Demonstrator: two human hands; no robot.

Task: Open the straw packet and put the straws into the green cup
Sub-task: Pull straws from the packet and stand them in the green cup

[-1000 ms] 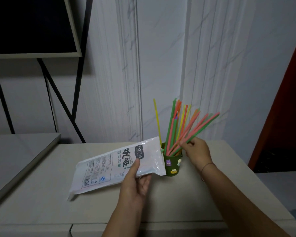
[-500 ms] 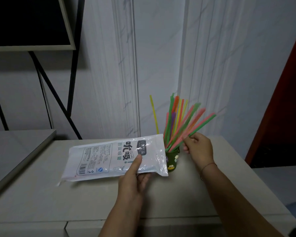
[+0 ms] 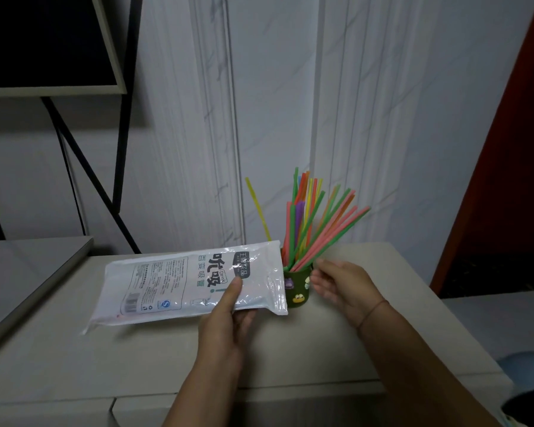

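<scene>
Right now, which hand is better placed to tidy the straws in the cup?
Right hand: open beside the green cup, under the straws. Left hand holds the packet.

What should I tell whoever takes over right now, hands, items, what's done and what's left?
Left hand: pinching the straw packet, held flat just above the table, thumb on top.
Right hand: open, empty, beside the green cup, right of it.
Straws: standing fanned out in the cup, which sits at the back of the table by the wall.
Done: packet looks emptied, straws are in the cup.
Left: check the packet for any stray straw, then set it down.
</scene>
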